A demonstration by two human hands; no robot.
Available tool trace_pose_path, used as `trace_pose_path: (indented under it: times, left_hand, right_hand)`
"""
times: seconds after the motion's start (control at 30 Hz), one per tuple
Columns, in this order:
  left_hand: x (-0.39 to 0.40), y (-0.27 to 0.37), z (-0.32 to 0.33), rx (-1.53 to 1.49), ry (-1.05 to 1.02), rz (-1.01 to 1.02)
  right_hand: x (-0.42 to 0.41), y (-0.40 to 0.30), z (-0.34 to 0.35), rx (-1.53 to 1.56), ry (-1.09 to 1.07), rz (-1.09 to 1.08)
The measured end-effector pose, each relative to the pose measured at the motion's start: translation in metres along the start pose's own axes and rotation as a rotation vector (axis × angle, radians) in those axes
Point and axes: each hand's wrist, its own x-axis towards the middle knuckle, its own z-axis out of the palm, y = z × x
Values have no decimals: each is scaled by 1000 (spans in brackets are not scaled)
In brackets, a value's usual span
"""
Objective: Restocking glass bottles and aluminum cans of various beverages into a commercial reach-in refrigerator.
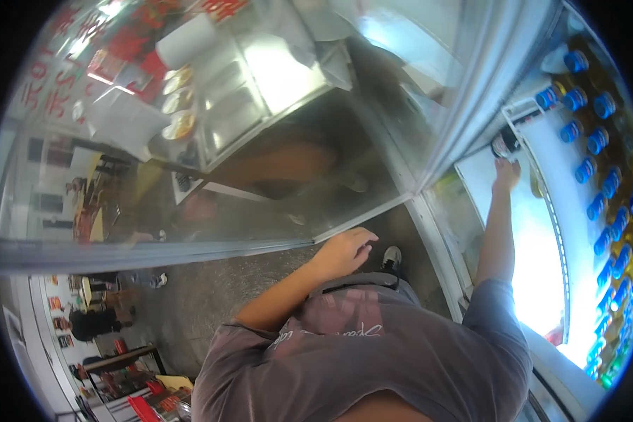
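My right hand (507,173) reaches into a lit drinks cooler at the right, its fingers closed at the near end of a dark bottle (505,142) with a pale label. The bottle is over a white shelf (480,169), beside a wire-edged rack; the exact grip is small and partly hidden. Many bottles with blue caps (598,140) and yellowish contents stand in rows to the right of that arm. My left hand (348,250) is in front of my waist, near the lower edge of a glass panel, with bent fingers a little apart and nothing seen in it.
A metal-framed glass panel (316,240) spans the upper left. Behind it are a metal counter (229,100), plastic bags and several round containers (178,125). The cooler's frame (438,248) stands at my right. People and tables are in the background at left; a low table (121,360) is at lower left.
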Motion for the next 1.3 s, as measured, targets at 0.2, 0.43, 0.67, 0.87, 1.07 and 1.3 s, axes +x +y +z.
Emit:
trace_pose_path:
  times: [0.2, 0.43, 0.67, 0.87, 1.07, 1.3]
  left_hand:
    - [-45, 4, -25, 36, 52, 35]
    - [-110, 3, -61, 181, 377, 250]
    - [-201, -27, -121, 362, 1109, 571]
    - [-248, -93, -182, -201, 1262, 126]
    - [-235, -151, -206, -630, 758, 114]
    - [-228, -157, -193, -722, 695, 221]
  right_hand:
    - [-131, -43, 0, -211, -53, -120]
    - [-268, -39, 18, -371, -183, -217]
    - [-454, -28, 89, -289, -581, -303]
    - [-604, -10, 128, -342, -1018, -313]
    - [-709, -20, 149, -528, -1390, -277]
    - [-741, -34, 155, -703, -1602, -178]
